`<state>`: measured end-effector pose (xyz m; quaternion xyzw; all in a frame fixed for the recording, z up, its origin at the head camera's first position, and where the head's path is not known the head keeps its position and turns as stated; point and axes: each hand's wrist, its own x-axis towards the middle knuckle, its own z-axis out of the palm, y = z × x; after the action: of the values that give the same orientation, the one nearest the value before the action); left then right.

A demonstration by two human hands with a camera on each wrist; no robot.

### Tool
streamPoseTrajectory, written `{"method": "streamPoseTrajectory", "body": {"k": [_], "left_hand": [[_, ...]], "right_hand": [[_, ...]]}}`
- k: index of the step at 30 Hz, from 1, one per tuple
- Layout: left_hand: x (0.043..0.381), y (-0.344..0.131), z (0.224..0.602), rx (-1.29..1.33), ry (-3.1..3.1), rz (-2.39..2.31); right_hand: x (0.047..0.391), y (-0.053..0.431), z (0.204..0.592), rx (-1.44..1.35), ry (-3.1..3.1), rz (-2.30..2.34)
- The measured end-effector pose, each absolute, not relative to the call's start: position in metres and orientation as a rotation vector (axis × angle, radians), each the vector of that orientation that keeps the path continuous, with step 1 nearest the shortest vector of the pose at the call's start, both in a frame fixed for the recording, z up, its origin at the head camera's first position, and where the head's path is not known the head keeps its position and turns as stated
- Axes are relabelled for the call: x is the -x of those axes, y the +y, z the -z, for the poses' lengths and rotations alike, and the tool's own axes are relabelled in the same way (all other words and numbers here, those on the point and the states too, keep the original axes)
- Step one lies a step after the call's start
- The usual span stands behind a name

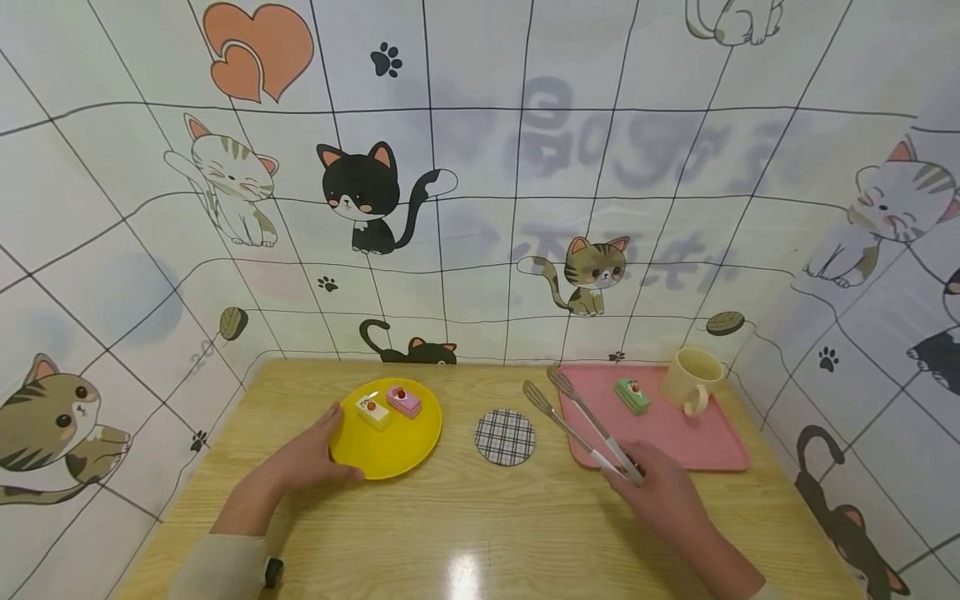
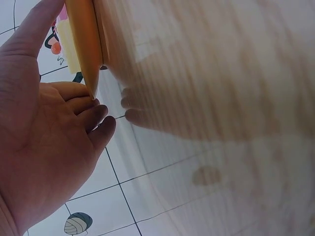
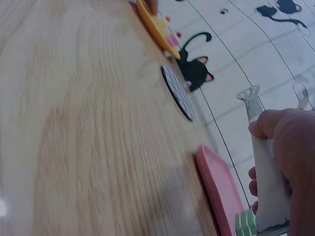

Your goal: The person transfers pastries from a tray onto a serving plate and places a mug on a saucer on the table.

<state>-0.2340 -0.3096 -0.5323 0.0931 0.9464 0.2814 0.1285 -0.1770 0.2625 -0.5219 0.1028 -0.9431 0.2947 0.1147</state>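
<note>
At the left, a yellow plate (image 1: pixel 386 454) bears a pale yellow toy cake slice (image 1: pixel 372 412) and a pink one (image 1: pixel 405 402). My left hand (image 1: pixel 311 454) holds the plate's left rim, thumb near the front and fingers farther back; in the left wrist view the fingers (image 2: pixel 91 110) curve at the rim. Metal tongs (image 1: pixel 581 421) with pale handles are gripped by my right hand (image 1: pixel 663 492), their two tips apart over the pink tray's left edge with nothing between them. On the pink tray (image 1: pixel 675 442) lies a green toy cake slice (image 1: pixel 632 396).
A cream mug (image 1: pixel 692 379) stands upright at the tray's back right, handle toward me. A round checked coaster (image 1: pixel 506 437) lies between plate and tray. Cat-patterned sheeting (image 1: pixel 480 233) rises behind and beside the wooden table (image 1: pixel 420 533).
</note>
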Motion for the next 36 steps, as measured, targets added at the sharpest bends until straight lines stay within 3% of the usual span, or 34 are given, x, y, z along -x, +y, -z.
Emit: {"method": "streamPoseTrajectory", "body": {"k": [19, 36], "left_hand": [[0.234, -0.311, 0.534, -0.265, 2.749, -0.841], [0.234, -0.311, 0.534, -0.270, 2.754, -0.836]], "right_hand": [[0.168, 0.347, 0.531, -0.020, -2.831, -0.730], [0.167, 0.376, 0.538, 0.065, -2.936, -0.733]]}}
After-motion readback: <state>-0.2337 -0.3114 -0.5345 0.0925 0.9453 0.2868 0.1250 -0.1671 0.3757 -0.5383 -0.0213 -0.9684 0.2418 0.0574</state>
